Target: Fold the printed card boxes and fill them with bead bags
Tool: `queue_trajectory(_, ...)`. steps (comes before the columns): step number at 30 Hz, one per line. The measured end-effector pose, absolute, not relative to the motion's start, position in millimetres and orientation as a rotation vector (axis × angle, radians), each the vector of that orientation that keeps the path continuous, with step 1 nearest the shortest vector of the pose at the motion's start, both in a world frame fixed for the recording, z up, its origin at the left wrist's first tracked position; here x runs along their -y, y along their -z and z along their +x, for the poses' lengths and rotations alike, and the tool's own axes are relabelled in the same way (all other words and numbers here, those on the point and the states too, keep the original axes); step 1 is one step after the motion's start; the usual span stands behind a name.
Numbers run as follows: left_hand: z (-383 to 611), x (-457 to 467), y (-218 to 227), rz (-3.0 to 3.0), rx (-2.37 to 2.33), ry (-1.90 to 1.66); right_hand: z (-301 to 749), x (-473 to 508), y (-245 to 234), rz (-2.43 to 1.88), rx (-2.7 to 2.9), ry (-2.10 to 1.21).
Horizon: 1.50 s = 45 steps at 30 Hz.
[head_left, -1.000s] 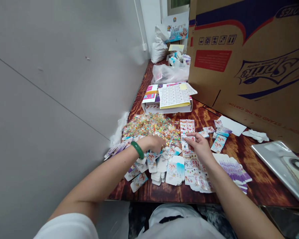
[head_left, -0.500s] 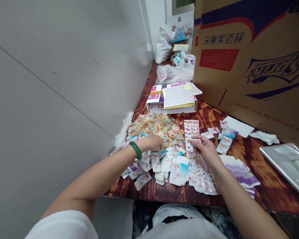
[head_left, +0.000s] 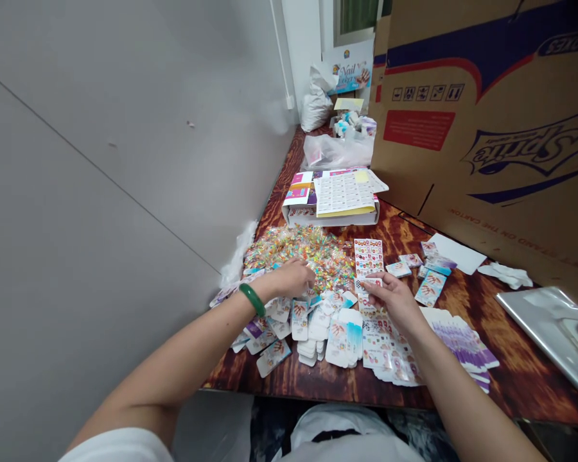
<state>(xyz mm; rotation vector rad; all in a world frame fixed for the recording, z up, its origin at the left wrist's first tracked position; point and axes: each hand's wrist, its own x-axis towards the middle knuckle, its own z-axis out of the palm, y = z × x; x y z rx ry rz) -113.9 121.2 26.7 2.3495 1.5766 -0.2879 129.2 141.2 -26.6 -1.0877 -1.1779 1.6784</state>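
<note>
My left hand [head_left: 293, 278], with a green bangle [head_left: 252, 299] on the wrist, is curled with its fingers down in the near edge of a heap of small colourful packets [head_left: 301, 251]; what it grips is hidden. My right hand [head_left: 390, 296] pinches the top of a printed sticker sheet [head_left: 368, 256] that lies in a row of such sheets running towards me. Flat white-and-blue folding cartons [head_left: 344, 330] lie scattered between and below both hands on the dark wooden table [head_left: 491, 301].
A huge cardboard carton [head_left: 486, 115] stands at the right back. A white box topped with printed sheets [head_left: 340, 196] lies behind the packets. Plastic bags [head_left: 334, 147] sit further back. A fan of purple cards [head_left: 460, 340] and a shiny foil bag [head_left: 549, 327] lie right. The wall is close on the left.
My right hand has drawn back a little towards me along the sticker sheets. My left hand stays in the packet heap. The camera has shifted slightly.
</note>
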Motion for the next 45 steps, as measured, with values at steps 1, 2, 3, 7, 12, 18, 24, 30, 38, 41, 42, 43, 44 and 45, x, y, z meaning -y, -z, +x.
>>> queue_trajectory(1,-114.9,-120.7,-26.0,2.36,-1.534,0.336,129.4,-141.4,26.9,-1.088,1.177,-1.681)
queue_trajectory(2,-115.2,-119.9,-24.7,2.366,-1.497,0.411,129.5,-141.6,26.8,-1.088,1.169,-1.686)
queue_trajectory(3,-114.7,-118.8,-22.9,2.372,-1.472,0.485,129.4,-141.7,26.4,-1.087,1.157,-1.691)
queue_trajectory(7,-109.5,-115.3,-18.4,2.41,-1.497,0.596,128.1,-140.2,23.2,-1.073,1.119,-1.702)
queue_trajectory(12,-118.3,-114.2,-38.2,2.429,-1.545,0.36,132.3,-138.5,23.3,-1.092,1.122,-1.716)
queue_trajectory(18,-123.4,-95.0,-58.8,2.034,-1.461,-0.344,127.9,-128.7,-2.4,-1.041,1.218,-1.688)
queue_trajectory(24,-87.4,-64.5,-33.5,1.31,-1.251,-0.681,107.4,-116.2,-33.3,-0.912,1.342,-1.591)
queue_trajectory(30,-67.3,-59.8,-8.9,1.037,-1.214,-0.943,109.1,-124.4,-22.3,-1.056,1.532,-1.443)
queue_trajectory(38,-55.4,-59.1,-2.7,0.937,-1.202,-1.027,118.9,-127.9,-26.6,-1.165,1.822,-1.368)
queue_trajectory(41,-52.6,-57.7,-6.2,0.961,-1.181,-1.006,118.1,-128.4,-27.2,-1.169,1.703,-1.543)
queue_trajectory(42,-51.8,-57.6,-6.0,0.947,-1.169,-1.007,118.4,-128.8,-27.4,-1.166,1.68,-1.57)
queue_trajectory(43,-51.1,-57.8,-5.0,0.926,-1.157,-1.016,118.9,-129.3,-27.9,-1.166,1.671,-1.572)
queue_trajectory(44,-50.4,-58.1,-3.4,0.905,-1.144,-1.028,119.6,-129.7,-28.7,-1.168,1.673,-1.556)
queue_trajectory(45,-49.7,-58.4,-1.5,0.888,-1.133,-1.039,120.3,-129.8,-29.6,-1.169,1.683,-1.536)
